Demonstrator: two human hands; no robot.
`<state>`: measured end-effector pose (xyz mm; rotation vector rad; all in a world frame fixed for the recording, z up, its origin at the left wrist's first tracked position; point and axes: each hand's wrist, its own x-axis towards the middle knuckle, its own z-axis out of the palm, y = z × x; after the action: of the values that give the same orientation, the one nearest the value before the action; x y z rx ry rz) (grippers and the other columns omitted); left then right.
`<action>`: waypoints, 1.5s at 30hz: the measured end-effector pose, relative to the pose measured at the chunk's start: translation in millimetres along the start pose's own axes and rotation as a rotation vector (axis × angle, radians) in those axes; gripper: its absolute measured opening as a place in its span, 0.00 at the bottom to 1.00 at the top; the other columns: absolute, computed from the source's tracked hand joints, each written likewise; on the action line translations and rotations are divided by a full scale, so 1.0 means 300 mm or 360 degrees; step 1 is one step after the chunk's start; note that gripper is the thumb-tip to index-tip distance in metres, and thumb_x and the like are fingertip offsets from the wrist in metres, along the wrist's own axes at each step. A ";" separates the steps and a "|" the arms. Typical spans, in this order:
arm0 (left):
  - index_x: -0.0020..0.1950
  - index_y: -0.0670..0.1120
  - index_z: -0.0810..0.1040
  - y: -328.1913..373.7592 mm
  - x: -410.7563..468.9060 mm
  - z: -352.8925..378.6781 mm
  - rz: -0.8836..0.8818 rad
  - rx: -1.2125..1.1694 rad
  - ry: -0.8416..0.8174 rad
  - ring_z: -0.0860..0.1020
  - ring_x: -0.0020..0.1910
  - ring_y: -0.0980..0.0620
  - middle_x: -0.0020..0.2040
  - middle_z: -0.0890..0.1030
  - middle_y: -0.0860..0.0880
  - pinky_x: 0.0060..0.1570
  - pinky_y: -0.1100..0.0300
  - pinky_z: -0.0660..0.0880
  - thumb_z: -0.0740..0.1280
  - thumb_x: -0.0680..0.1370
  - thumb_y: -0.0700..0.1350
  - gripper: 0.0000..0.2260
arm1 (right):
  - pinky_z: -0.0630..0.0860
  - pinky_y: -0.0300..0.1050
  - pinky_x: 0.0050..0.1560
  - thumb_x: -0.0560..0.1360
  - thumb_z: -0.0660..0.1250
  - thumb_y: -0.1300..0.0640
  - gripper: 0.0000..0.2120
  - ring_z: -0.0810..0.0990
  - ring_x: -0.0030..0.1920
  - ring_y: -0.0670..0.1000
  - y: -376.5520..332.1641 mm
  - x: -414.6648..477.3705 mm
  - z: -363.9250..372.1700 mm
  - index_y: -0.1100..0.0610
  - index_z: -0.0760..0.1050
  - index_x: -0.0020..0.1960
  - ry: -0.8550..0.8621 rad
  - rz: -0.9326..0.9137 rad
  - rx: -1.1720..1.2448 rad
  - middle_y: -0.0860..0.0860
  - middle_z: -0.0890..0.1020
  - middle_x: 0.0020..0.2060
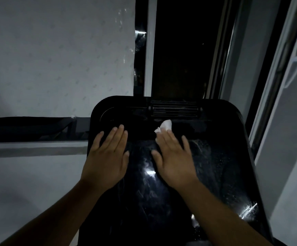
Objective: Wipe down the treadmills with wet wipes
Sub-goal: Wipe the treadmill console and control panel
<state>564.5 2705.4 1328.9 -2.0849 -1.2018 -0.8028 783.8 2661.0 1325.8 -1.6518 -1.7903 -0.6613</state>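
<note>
On the console, left hand lies flat, right hand presses wet wipe flat-fingered (vent beyond)

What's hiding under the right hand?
A white wet wipe pokes out from under the right hand, which presses flat on the black treadmill console. The hand covers the rest of it.

Dim light. A dark window opening runs up the middle. Left of it stand a white frame post and a pale patterned panel; right of it, a white handle.
</note>
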 end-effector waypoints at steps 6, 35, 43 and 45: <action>0.76 0.37 0.67 0.049 0.018 0.014 -0.0086 -0.0051 0.0011 0.66 0.76 0.43 0.77 0.66 0.39 0.76 0.46 0.57 0.52 0.82 0.52 0.28 | 0.45 0.57 0.79 0.80 0.41 0.38 0.36 0.51 0.81 0.50 0.069 0.034 -0.040 0.55 0.56 0.82 0.0033 0.0428 0.0058 0.52 0.57 0.81; 0.77 0.38 0.66 0.088 0.036 0.037 -0.0123 -0.0301 0.0074 0.62 0.78 0.44 0.78 0.64 0.41 0.76 0.52 0.53 0.51 0.82 0.51 0.27 | 0.46 0.60 0.78 0.80 0.43 0.41 0.32 0.53 0.80 0.47 0.042 0.077 0.005 0.53 0.67 0.76 0.0205 0.0397 0.0052 0.48 0.64 0.79; 0.76 0.39 0.68 0.076 0.037 0.043 -0.0092 -0.0311 0.0088 0.64 0.77 0.43 0.78 0.66 0.42 0.75 0.50 0.56 0.53 0.82 0.50 0.26 | 0.49 0.59 0.76 0.81 0.50 0.43 0.28 0.62 0.78 0.50 -0.063 0.101 0.027 0.54 0.73 0.73 0.0137 -0.0049 0.0051 0.50 0.69 0.76; 0.77 0.39 0.67 0.078 0.036 0.044 -0.0099 -0.0312 0.0094 0.64 0.77 0.44 0.78 0.65 0.42 0.76 0.51 0.55 0.52 0.82 0.50 0.26 | 0.43 0.59 0.78 0.81 0.44 0.40 0.33 0.51 0.81 0.50 -0.011 0.078 0.029 0.57 0.61 0.79 0.0169 0.0295 0.0042 0.52 0.58 0.81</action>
<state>592.6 2711.3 1323.9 -2.1711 -1.2028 -1.0405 778.8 2683.0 1336.9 -1.7072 -1.5437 -0.6269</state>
